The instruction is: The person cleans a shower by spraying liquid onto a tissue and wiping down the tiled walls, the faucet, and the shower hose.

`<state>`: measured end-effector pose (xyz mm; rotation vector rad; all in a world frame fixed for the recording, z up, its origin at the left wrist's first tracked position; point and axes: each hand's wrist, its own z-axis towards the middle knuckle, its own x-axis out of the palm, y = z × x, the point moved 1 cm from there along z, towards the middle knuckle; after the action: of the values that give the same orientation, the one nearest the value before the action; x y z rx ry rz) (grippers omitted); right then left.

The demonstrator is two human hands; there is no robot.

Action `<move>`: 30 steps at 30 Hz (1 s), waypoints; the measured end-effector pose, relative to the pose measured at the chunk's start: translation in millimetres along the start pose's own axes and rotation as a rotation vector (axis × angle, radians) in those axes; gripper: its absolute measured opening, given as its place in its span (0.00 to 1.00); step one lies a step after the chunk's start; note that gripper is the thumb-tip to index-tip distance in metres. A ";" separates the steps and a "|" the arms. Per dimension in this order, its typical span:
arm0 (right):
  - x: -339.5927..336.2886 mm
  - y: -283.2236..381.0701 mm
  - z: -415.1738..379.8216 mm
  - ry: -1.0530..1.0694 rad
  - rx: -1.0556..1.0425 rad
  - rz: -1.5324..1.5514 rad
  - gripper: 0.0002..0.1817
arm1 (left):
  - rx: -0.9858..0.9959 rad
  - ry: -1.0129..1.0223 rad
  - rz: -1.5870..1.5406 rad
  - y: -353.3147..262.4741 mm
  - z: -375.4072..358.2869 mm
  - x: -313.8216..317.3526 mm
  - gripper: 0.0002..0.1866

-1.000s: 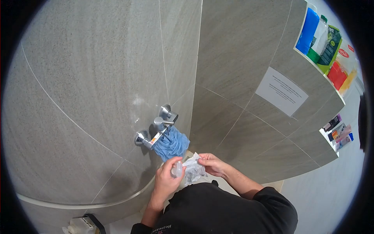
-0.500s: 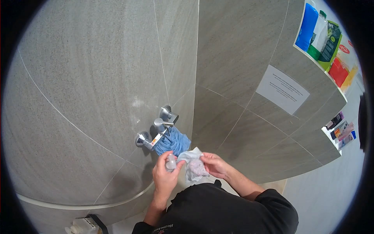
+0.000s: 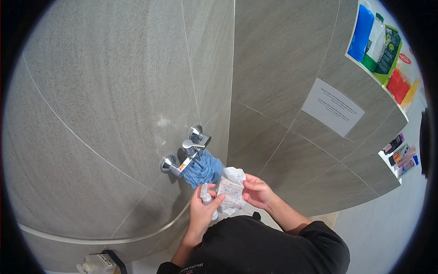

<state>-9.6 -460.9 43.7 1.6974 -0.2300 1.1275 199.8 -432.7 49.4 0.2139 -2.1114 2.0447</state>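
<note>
Probably to spread it, the right hand (image 3: pixel 259 191) pinches the right edge of a crumpled, pink-flecked white sheet (image 3: pixel 232 191) held in mid-air; the left hand (image 3: pixel 201 213) curls its fingers around a translucent plastic pump bottle (image 3: pixel 207 199), leaving the thumb pressing the sheet's left edge.

Up at my 2 o'clock I've got an upper shelf (image 3: pixel 405 117) crammed with a blue pack (image 3: pixel 363 32), a clear bottle (image 3: pixel 376 39) with a green cap, a green-and-black bag (image 3: pixel 389 50) and a red-and-white pack (image 3: pixel 398 86). Round my 3 o'clock there's a little lower shelf (image 3: pixel 384 158) holding some small tubes (image 3: pixel 404 157).
</note>
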 end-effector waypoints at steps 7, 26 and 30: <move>1.1 27.9 2.8 -0.006 -0.193 0.218 0.35 | 0.085 0.026 0.057 4.9 2.0 6.3 0.21; -24.2 207.3 40.0 -0.794 -0.908 -2.544 0.29 | -0.034 -0.005 -0.061 17.3 -11.4 -12.6 0.19; -24.4 205.4 47.6 -0.570 -0.507 -2.829 0.28 | -0.021 -0.018 -0.086 21.8 -10.0 -21.3 0.18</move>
<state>-123.9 -599.8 156.4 0.3894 1.1270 -1.3898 215.7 -422.6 23.4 0.3156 -2.0953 1.9783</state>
